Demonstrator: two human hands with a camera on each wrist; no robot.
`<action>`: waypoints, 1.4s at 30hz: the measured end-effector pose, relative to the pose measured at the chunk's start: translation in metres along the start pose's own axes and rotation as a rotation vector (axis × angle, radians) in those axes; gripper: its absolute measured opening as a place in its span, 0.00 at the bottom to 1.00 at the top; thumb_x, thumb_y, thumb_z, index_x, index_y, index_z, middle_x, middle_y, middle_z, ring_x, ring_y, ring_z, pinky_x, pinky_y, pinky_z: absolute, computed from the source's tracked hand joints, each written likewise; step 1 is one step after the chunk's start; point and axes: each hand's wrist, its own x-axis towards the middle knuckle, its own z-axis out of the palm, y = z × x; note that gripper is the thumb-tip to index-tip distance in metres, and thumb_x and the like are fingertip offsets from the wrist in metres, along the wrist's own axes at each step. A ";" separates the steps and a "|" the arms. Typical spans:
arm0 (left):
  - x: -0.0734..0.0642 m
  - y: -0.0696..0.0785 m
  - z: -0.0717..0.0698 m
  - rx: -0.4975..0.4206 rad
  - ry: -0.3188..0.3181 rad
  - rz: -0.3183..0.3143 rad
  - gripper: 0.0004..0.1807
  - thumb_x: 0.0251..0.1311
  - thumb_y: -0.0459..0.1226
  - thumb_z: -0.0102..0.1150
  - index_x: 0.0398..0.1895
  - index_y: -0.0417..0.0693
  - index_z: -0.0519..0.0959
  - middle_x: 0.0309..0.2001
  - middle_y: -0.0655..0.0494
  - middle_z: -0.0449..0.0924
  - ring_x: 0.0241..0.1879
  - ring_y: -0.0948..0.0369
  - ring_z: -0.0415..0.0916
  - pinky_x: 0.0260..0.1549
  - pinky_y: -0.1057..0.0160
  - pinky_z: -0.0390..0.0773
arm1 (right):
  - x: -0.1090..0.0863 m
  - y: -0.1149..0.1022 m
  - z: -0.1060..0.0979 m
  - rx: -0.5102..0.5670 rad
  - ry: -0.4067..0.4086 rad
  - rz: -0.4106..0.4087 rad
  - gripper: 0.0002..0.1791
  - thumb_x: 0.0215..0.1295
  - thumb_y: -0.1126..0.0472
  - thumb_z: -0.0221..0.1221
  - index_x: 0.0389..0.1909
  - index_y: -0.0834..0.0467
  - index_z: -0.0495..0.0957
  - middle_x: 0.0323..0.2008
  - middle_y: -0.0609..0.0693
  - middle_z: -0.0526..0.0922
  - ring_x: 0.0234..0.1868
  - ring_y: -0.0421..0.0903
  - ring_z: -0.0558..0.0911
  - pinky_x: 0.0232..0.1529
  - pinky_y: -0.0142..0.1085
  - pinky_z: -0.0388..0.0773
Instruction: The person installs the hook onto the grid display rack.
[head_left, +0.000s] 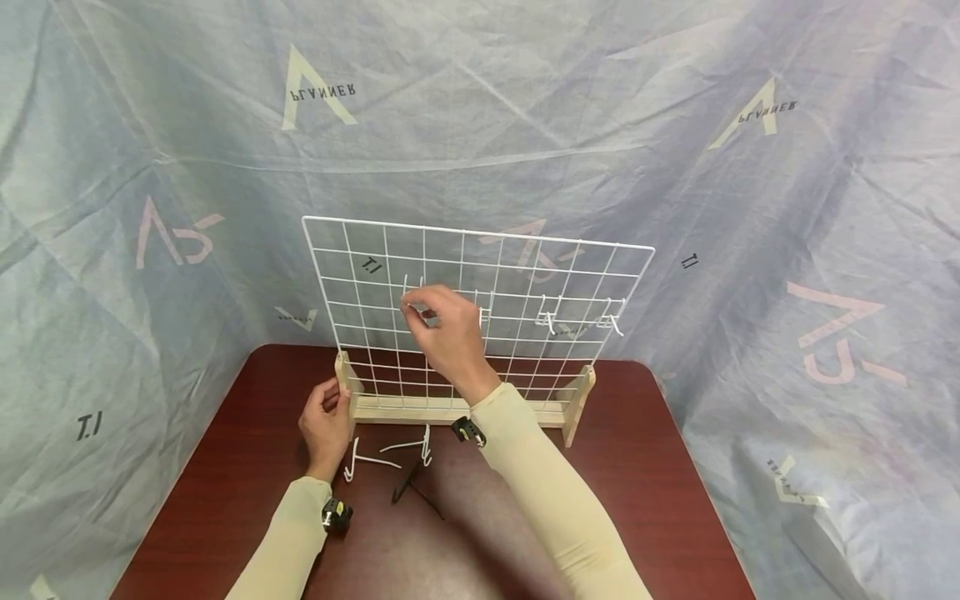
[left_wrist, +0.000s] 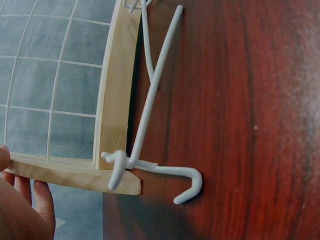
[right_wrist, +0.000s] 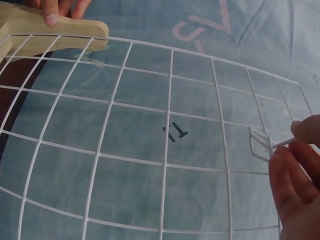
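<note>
A white wire grid panel (head_left: 480,232) stands upright in a wooden stand (head_left: 420,414). Near the panel's left-middle part, my right hand (head_left: 450,337) pinches the rod of a white wire hook (right_wrist: 283,143) between thumb and fingers. The hook's backplate overlaps the grid wires in the right wrist view. My left hand (head_left: 324,423) holds the stand's left wooden side piece (left_wrist: 75,179), thumb on one face and fingers on the other. Further right on the grid hang white hooks, among them one hook (head_left: 550,321) and another (head_left: 611,323); a third is partly hidden behind my right hand.
On the dark red tabletop (head_left: 622,500), before the stand, lie a white hook (head_left: 354,458), a second white hook (head_left: 427,450) and a black hook (head_left: 405,485). Grey printed cloth (head_left: 480,108) surrounds the table at the back and sides.
</note>
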 end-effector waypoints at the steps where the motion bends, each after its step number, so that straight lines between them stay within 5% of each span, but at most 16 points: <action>1: 0.000 0.000 0.000 0.001 0.001 0.000 0.16 0.65 0.29 0.70 0.56 0.41 0.85 0.50 0.39 0.89 0.43 0.71 0.81 0.40 0.87 0.76 | 0.000 0.000 0.000 -0.004 -0.002 0.000 0.03 0.66 0.69 0.69 0.38 0.60 0.89 0.38 0.53 0.92 0.38 0.45 0.90 0.40 0.28 0.88; 8: 0.000 -0.001 0.001 -0.007 0.005 0.023 0.16 0.65 0.29 0.70 0.56 0.40 0.85 0.49 0.37 0.88 0.45 0.53 0.85 0.40 0.86 0.77 | -0.005 0.003 0.003 -0.034 -0.012 -0.011 0.05 0.64 0.71 0.70 0.38 0.59 0.89 0.39 0.52 0.92 0.40 0.45 0.91 0.40 0.28 0.88; 19: 0.000 -0.001 -0.001 0.007 -0.011 0.026 0.16 0.66 0.31 0.71 0.56 0.42 0.85 0.50 0.41 0.89 0.44 0.68 0.82 0.41 0.86 0.77 | -0.014 0.006 0.007 -0.054 -0.009 -0.004 0.07 0.61 0.73 0.69 0.36 0.59 0.89 0.38 0.52 0.92 0.39 0.45 0.90 0.39 0.36 0.90; 28: 0.000 0.001 -0.001 0.013 -0.011 0.024 0.16 0.66 0.30 0.70 0.56 0.41 0.85 0.50 0.39 0.88 0.45 0.64 0.82 0.41 0.87 0.76 | -0.023 0.007 0.007 -0.086 -0.008 0.017 0.05 0.62 0.70 0.70 0.37 0.59 0.89 0.41 0.51 0.93 0.42 0.44 0.91 0.44 0.27 0.86; 42: -0.001 0.001 -0.001 0.016 -0.019 0.032 0.17 0.67 0.31 0.70 0.57 0.42 0.85 0.51 0.38 0.88 0.46 0.60 0.83 0.41 0.86 0.76 | -0.037 0.006 0.008 -0.020 0.030 0.078 0.07 0.62 0.67 0.72 0.40 0.60 0.89 0.41 0.53 0.92 0.40 0.46 0.90 0.38 0.28 0.87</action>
